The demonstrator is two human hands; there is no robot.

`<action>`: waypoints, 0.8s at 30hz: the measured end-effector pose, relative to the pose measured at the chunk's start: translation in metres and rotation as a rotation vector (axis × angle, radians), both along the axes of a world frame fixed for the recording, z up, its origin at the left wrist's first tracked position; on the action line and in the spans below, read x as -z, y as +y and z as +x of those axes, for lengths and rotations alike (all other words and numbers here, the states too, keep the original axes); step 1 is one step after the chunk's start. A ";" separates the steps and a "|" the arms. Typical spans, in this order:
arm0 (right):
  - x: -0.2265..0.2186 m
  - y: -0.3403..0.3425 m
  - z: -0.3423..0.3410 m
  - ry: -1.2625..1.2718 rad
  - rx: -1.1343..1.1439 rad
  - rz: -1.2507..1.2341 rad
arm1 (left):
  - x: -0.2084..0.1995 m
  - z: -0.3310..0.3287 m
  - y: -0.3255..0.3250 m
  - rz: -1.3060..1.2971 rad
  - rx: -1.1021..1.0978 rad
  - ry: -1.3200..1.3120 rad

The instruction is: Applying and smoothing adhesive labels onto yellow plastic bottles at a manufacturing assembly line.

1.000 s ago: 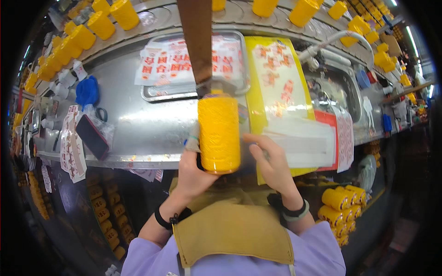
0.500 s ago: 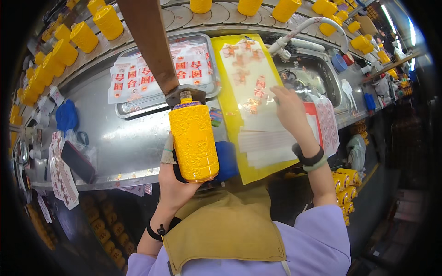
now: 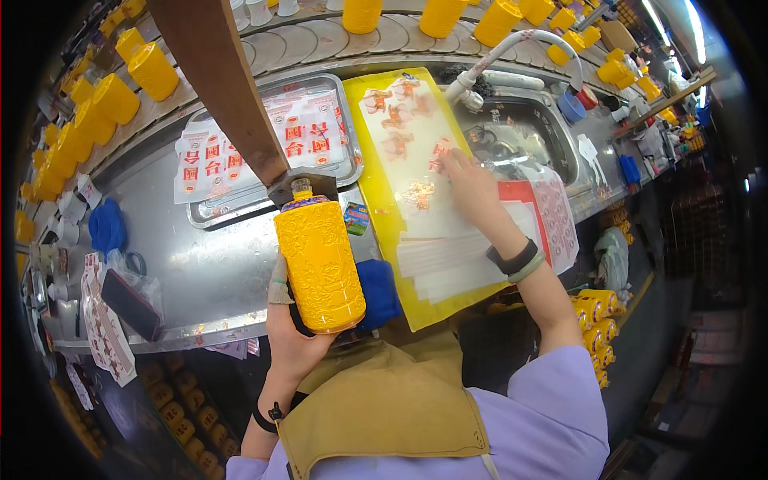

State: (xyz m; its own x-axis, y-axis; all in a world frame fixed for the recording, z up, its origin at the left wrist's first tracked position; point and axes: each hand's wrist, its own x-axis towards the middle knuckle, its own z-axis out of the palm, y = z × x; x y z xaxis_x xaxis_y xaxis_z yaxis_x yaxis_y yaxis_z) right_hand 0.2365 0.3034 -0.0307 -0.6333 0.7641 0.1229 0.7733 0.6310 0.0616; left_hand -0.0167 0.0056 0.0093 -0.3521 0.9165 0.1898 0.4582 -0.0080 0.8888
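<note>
one yellow bottle (image 3: 320,268), clasped low in left hand (image 3: 294,334)

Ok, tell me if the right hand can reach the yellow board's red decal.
Likely yes: the right hand is right at the red decal, and nothing seems to stand in the way.

The embossed yellow bottle (image 3: 320,264) hides most fingers of the left hand (image 3: 293,336). The right hand (image 3: 474,192) partly covers a red decal (image 3: 438,150); contact cannot be told. The upper edge crops the wooden post (image 3: 220,88) toward eleven o'clock; dark shapes (image 3: 718,348) near four are indistinct.
</note>
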 end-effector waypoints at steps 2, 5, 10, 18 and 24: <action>-0.004 0.001 -0.004 -0.003 0.034 -0.040 | 0.003 0.001 0.000 0.006 -0.003 -0.024; -0.003 0.008 -0.007 -0.024 0.050 -0.038 | 0.005 -0.001 0.001 0.012 -0.006 -0.046; -0.003 0.022 -0.029 0.162 -0.219 0.074 | 0.004 -0.002 0.001 -0.014 -0.013 -0.060; -0.001 0.021 -0.056 -0.038 -0.265 0.053 | 0.000 -0.003 -0.002 -0.047 -0.021 -0.083; -0.010 0.035 -0.043 0.036 -0.221 -0.026 | 0.005 -0.006 -0.003 -0.016 0.011 -0.033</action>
State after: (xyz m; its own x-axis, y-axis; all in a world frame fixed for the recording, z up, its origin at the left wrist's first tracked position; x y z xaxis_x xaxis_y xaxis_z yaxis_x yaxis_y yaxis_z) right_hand 0.1931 0.3384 -0.0203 -0.7814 0.6103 0.1304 0.6173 0.7865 0.0181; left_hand -0.0229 0.0025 0.0041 -0.3476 0.9232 0.1641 0.4289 0.0010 0.9034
